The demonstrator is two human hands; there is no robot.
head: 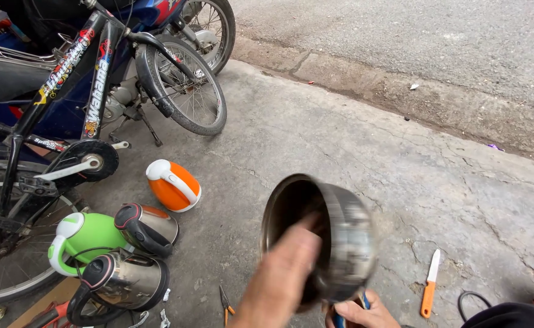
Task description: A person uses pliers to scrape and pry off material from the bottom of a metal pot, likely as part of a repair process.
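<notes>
Steel pot: we hold the steel pot (334, 240) up over the concrete ground (352, 140), tipped on its side with the open mouth facing left toward the bicycle; it is blurred.
Left hand: our left hand (288, 267) reaches up into the pot's mouth, fingers (306, 231) against the dark inside wall; we cannot tell whether they press or only touch.
Right hand: our right hand (361, 313) sits just below the pot, clenched around a blue handle (340, 319) under the pot's lower edge; most of that handle is hidden.
Orange-handled knife: an orange-handled knife (429, 284) lies on the ground to the right of the pot, well apart from it.
Pliers: small pliers (225, 304) lie on the ground just left of the pot, beside our left forearm.
Orange kettle: an orange kettle (173, 185) lies on its side left of the pot.
Green kettle: a green kettle (82, 240) sits further left of the pot, touching two others.
Steel kettles: one steel kettle (147, 228) and a second steel kettle (124, 280) rest between the green one and the pot.
Bicycle: a black bicycle (66, 97) stands far left of the pot, behind the kettles.
</notes>
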